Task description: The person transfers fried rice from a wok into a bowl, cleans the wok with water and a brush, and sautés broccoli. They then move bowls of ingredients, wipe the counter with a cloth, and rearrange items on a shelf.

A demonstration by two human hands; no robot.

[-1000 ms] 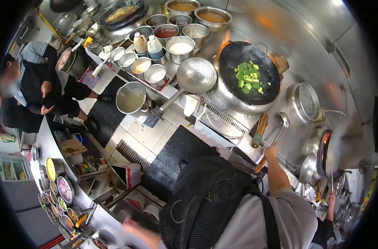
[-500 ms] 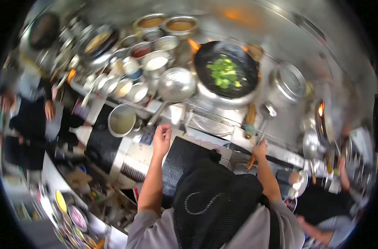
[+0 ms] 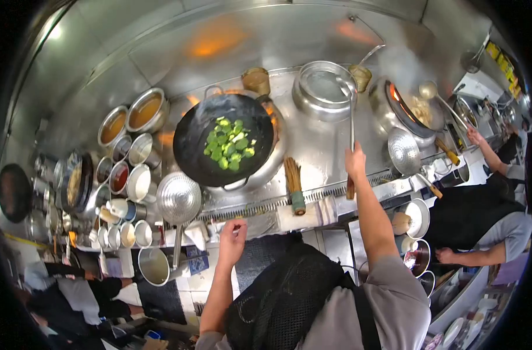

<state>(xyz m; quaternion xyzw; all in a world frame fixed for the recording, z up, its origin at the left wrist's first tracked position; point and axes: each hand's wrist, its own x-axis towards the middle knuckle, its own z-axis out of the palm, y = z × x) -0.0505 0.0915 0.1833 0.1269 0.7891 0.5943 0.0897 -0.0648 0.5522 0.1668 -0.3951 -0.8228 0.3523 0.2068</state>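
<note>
My right hand (image 3: 354, 162) is gripping the long handle of a ladle (image 3: 352, 116), fingers closed round it, and the ladle's far end is reaching over the steel pot (image 3: 318, 87) behind the stove. My left hand (image 3: 233, 232) is hovering at the tabletop (image 3: 312, 137) edge, loosely curled; I cannot tell whether it is holding anything. Just beyond it the black wok (image 3: 196, 157) is sitting over flame, holding green vegetable pieces (image 3: 228, 146). To the left, two steel bowls (image 3: 146, 111) are holding brown sauce, and smaller pots (image 3: 119, 177) are holding red and white contents.
</note>
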